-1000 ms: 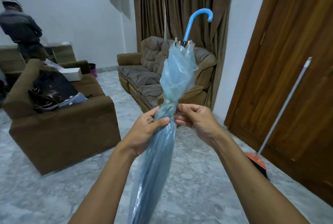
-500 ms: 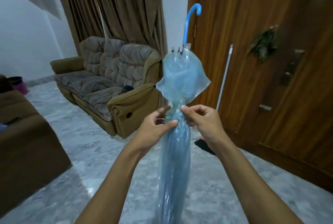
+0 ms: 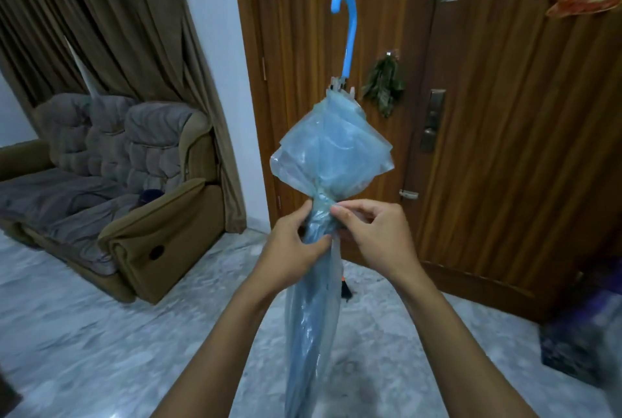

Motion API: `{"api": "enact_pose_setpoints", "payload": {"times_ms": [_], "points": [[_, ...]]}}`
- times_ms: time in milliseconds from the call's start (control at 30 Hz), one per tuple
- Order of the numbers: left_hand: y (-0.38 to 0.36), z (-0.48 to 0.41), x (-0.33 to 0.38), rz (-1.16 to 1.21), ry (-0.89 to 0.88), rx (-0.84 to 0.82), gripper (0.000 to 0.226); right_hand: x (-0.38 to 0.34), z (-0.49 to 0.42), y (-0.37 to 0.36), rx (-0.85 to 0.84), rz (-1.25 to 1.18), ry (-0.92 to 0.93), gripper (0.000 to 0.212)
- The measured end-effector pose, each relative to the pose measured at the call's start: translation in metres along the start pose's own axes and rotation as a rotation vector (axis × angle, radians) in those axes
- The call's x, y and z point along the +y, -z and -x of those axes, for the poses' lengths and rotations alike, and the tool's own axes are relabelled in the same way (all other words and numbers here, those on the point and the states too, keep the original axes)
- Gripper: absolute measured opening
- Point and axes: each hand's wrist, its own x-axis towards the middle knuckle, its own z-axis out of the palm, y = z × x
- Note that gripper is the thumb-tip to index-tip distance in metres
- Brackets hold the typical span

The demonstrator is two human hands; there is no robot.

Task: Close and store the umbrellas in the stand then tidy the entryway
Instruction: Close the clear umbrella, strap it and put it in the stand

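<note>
In front of the door (image 3: 505,114), both hands, left (image 3: 292,249) and right (image 3: 377,236), pinch the umbrella (image 3: 323,189) at its waist, probably to fasten the canopy closed.

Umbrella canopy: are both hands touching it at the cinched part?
Touching. The head view shows the left hand wrapped around the umbrella at the cinch, and the right hand with its fingers pinching the same spot.

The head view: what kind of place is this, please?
Probably a home's entryway opening onto a living room: a wooden door with a lock, a brown sofa before long curtains, and a marble-like floor.
</note>
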Motion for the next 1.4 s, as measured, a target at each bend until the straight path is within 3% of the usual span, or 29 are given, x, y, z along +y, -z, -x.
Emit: {"api": "enact_pose_setpoints", "payload": {"times_ms": [167,233,533,700,1067,1133,1233,1400], "points": [[-0.032,-0.036,0.0,0.299,0.1,-0.099,0.061,0.016,-0.026,0.046,0.021,-0.256,-0.12,0.001],[-0.042,-0.052,-0.003,0.432,0.13,-0.158,0.062,0.023,-0.037,0.061,0.024,-0.311,-0.187,0.012],[-0.092,-0.132,-0.032,0.786,0.251,-0.453,0.055,0.061,-0.094,0.1,0.172,-0.237,-0.258,0.039],[-0.12,-0.187,-0.032,0.798,0.287,-0.522,0.05,0.061,-0.123,0.132,0.282,-0.145,-0.206,0.028],[-0.195,-0.245,-0.002,0.817,0.227,-0.705,0.038,0.067,-0.146,0.197,0.461,-0.127,-0.155,0.026],[-0.218,-0.251,0.004,0.684,0.181,-0.669,0.036,0.067,-0.147,0.218,0.501,-0.111,-0.151,0.024],[-0.256,-0.262,0.017,0.254,-0.044,-0.529,0.027,0.069,-0.149,0.252,0.604,0.029,-0.109,0.024],[-0.308,-0.275,0.053,0.193,-0.204,-0.633,0.027,0.071,-0.161,0.306,0.693,0.233,-0.018,0.024]]}}
